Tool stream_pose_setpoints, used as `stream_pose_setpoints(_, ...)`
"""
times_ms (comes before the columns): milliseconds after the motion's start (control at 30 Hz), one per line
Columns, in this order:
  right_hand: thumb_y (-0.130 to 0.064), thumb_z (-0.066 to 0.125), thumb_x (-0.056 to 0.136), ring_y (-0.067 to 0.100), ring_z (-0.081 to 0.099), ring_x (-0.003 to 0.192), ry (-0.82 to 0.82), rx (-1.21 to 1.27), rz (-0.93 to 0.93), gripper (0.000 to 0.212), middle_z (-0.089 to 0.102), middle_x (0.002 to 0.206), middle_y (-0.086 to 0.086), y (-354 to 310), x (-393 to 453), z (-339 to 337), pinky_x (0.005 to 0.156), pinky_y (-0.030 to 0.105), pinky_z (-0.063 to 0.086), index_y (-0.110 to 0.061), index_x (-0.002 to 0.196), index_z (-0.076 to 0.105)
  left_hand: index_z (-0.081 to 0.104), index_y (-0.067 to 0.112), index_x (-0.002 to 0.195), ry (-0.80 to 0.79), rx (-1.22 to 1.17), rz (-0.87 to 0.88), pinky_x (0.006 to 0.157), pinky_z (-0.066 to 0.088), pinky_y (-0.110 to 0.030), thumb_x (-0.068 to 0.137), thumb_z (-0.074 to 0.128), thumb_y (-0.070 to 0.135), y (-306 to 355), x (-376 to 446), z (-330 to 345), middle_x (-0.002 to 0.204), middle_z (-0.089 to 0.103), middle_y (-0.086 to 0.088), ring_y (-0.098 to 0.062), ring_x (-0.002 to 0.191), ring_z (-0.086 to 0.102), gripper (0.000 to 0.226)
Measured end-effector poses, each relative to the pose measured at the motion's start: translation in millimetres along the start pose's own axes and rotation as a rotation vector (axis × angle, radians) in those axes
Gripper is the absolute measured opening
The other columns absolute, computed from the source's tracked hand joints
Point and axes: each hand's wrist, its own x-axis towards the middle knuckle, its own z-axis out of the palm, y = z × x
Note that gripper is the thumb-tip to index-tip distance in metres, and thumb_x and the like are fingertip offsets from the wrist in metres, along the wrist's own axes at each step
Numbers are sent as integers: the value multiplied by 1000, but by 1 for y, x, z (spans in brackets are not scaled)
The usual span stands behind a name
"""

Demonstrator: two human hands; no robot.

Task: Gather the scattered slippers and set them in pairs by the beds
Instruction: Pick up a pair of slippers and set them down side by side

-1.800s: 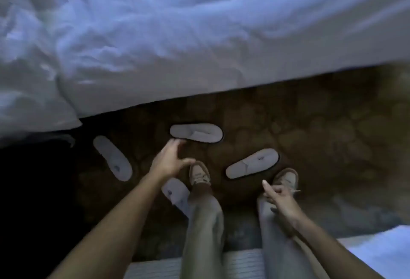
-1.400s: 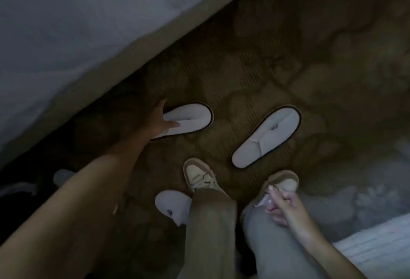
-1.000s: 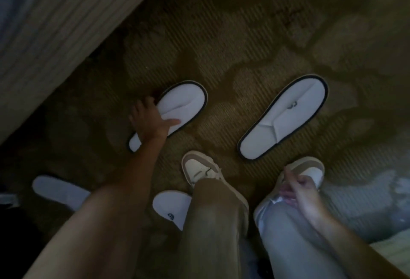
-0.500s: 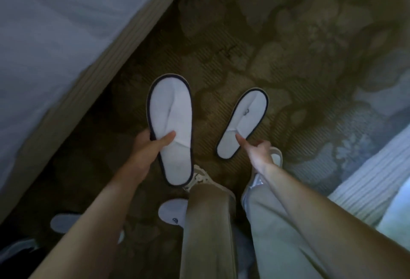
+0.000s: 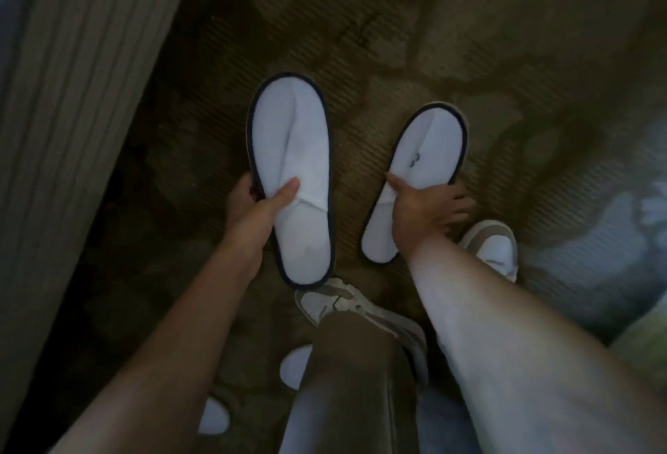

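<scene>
My left hand (image 5: 254, 209) grips a white slipper with dark trim (image 5: 292, 150) by its edge, thumb on top, holding it above the carpet. My right hand (image 5: 424, 213) lies on a second white slipper (image 5: 422, 153) that rests on the carpet to the right, thumb pressed on its upper and fingers spread over its far edge. Two more white slippers peek out low in the frame: one (image 5: 294, 367) beside my left leg, another (image 5: 213, 417) under my left forearm, both mostly hidden.
The bed's striped base (image 5: 72, 92) runs along the left side. Patterned brown carpet (image 5: 433, 38) fills the floor ahead. My two sneakers (image 5: 346, 303) (image 5: 494, 246) stand just below the slippers. A pale edge shows at the lower right.
The left hand has kept the lifted slipper while the view came closer. The right hand has moved from touching the second slipper with a fingertip to lying over it.
</scene>
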Motion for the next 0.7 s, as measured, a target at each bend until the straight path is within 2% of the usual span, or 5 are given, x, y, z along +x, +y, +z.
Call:
stream_pose_setpoints(200, -29, 84, 69, 22, 65, 98, -409, 396, 24, 55, 70, 110, 2, -14, -26, -95, 89, 38, 53, -14, 118, 67, 55, 21, 135, 40, 68, -9, 78, 53, -29, 80, 76, 25, 39, -74, 0, 118, 65, 4, -18, 107, 62, 59)
stream_pose_setpoints(300, -46, 84, 65, 22, 64, 105, -487, 384, 36, 70, 67, 116, -3, -46, -63, -191, 94, 40, 54, -20, 125, 59, 51, 19, 138, 65, 81, -45, 94, 53, -43, 79, 76, 31, 95, -148, -4, 124, 63, -1, -25, 112, 61, 64)
stream_pose_setpoints(400, -64, 84, 50, 21, 66, 102, -629, 299, 0, 93, 67, 117, -4, -78, -99, -306, 84, 42, 60, -27, 128, 52, 54, 14, 129, -82, 163, -24, 81, 58, -42, 83, 73, 32, 170, -240, -4, 120, 66, -9, -26, 104, 66, 54)
stream_pose_setpoints(500, -48, 85, 63, 20, 67, 94, -679, 303, -83, 76, 67, 110, 0, -116, -133, -424, 68, 32, 58, -21, 125, 53, 51, 12, 127, -165, 241, 69, 75, 58, -38, 86, 70, 33, 258, -328, -2, 119, 64, -10, -25, 103, 65, 50)
stream_pose_setpoints(700, -60, 56, 86, 14, 60, 100, -772, 437, -183, 52, 61, 111, -9, -200, -176, -592, 82, 36, 56, -33, 129, 44, 52, 13, 126, -216, 191, 301, 78, 58, -36, 87, 67, 37, 394, -464, 39, 114, 65, -7, -25, 103, 66, 48)
